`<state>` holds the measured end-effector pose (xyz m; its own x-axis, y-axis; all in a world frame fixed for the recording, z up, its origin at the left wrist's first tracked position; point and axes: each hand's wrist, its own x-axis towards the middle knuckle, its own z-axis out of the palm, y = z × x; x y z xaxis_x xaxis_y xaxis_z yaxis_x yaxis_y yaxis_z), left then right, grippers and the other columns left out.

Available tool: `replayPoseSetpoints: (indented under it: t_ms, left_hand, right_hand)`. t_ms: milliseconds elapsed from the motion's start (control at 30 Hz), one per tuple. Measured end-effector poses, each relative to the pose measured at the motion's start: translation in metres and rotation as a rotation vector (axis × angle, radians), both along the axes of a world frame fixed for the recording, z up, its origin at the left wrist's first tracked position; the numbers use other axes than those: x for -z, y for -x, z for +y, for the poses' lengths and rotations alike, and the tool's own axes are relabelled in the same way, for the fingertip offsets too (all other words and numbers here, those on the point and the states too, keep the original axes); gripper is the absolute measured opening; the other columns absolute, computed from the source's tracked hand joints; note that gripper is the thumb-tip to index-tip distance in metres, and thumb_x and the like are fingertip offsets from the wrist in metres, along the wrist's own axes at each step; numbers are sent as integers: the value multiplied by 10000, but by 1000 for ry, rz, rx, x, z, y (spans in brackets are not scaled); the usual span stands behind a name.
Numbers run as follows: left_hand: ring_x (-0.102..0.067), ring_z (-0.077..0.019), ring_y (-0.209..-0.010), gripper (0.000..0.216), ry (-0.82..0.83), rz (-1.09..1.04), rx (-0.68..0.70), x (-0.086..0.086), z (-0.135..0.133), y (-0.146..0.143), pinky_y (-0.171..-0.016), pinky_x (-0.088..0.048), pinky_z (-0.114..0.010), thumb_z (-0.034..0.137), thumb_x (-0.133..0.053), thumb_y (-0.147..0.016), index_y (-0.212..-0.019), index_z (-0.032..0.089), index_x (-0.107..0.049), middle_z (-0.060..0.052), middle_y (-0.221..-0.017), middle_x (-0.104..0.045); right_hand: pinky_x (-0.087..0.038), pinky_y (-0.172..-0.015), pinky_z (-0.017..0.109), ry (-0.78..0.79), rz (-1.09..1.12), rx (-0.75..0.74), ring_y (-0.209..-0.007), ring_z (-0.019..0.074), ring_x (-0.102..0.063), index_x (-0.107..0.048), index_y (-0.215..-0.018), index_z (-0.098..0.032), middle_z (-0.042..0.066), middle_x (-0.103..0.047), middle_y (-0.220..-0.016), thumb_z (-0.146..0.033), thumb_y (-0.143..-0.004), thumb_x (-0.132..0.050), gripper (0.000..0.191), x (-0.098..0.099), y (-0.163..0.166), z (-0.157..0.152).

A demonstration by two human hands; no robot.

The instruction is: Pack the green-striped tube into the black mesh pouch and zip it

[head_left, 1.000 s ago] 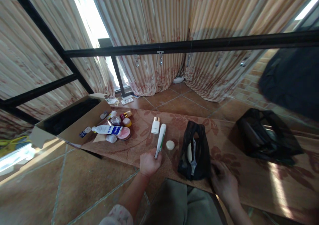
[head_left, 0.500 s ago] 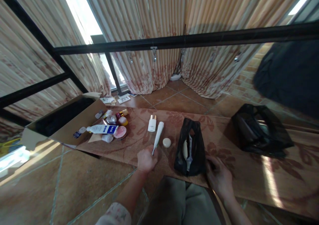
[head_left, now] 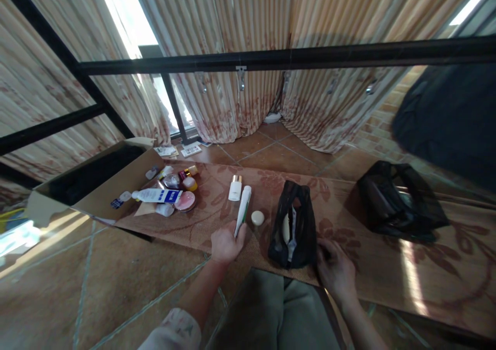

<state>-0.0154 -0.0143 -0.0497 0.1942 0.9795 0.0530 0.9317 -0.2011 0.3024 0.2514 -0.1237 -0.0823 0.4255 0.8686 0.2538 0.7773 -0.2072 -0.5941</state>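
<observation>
My left hand [head_left: 226,244] is closed round the lower end of a white squeeze tube [head_left: 243,208] with a green stripe, its other end pointing away from me. Just beyond the tube stands or lies a white bottle with a gold cap [head_left: 235,189]; I cannot tell which. A small round cream-coloured container [head_left: 258,218] rests to the right of the tube. In front of my knees sits a black mesh bag [head_left: 306,226], its top parted and pale packets showing inside. Against the bag's right side, my right hand [head_left: 338,268] has its fingers curled at the mesh, partly in shadow.
Left on the cloth-covered bench [head_left: 217,226] lie several cosmetics, including a blue-and-white tube [head_left: 157,195] and a pink round compact [head_left: 185,201], beside an open cardboard box [head_left: 116,179]. A second black mesh bag [head_left: 401,205] sits right. A dark rail [head_left: 271,61] crosses behind.
The left hand has turned the white tube slightly, so more of its green stripe shows. My right hand stays at the bag's side. The view has shifted a little.
</observation>
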Motion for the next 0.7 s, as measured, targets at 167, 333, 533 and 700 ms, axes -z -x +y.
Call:
replayPoseSetpoints:
  t_ms: [167,333,533,700]
  left_hand:
    - [-602,-160,-704,404,4,27,-28,3,1,0,-574,-265,-253,444,-321,-940,-816,209,-625,-45,-727,-654]
    - [-606,-162,-700,429,-4,41,-13,5,2,0,-575,-255,-263,422,-277,-956,-828,207,-626,-49,-735,-666]
    - [-614,-165,-716,417,-17,51,-15,7,3,0,-585,-260,-268,408,-282,-956,-834,213,-630,-47,-754,-678]
    - [-605,-155,-713,407,-48,30,2,6,0,1,-578,-258,-264,433,-304,-949,-804,213,-615,-39,-747,-670]
  right_hand:
    - [-455,-699,296,-14,-6,-16,-813,195,-610,-646,-935,-195,70,-652,-927,-362,-858,-427,286,-1,-1,0]
    - [-455,-696,298,-21,3,-14,-806,195,-605,-652,-920,-187,77,-649,-908,-362,-860,-421,295,-2,-1,1]
    - [-448,-693,294,-16,-11,2,-792,192,-608,-664,-914,-194,68,-654,-897,-362,-853,-432,293,-2,0,1]
    - [-447,-698,295,-21,7,3,-793,193,-607,-665,-915,-198,67,-654,-894,-368,-851,-429,297,-3,0,2]
